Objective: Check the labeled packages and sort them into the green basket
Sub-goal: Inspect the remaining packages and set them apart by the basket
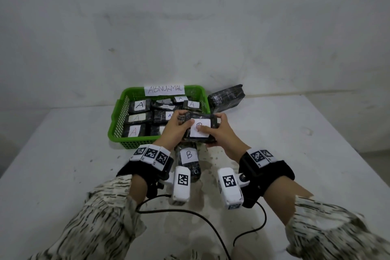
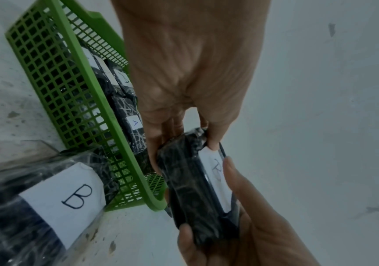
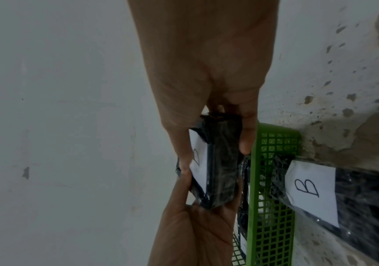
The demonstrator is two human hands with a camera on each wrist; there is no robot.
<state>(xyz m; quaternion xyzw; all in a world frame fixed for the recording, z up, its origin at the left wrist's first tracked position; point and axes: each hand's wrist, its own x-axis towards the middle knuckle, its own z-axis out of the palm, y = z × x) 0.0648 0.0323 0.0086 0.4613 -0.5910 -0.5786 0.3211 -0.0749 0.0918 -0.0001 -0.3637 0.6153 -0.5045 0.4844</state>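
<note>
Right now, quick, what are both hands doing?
Left hand: closed, gripping the left end of the B package.
Right hand: closed, gripping the right end of the same package.

My head camera looks down and forward at the green basket point(image 1: 118, 116) from behind. Both wrist cameras sit close beside its near wall, facing along the fingers; all three share the held B package point(image 1: 200, 127).
</note>
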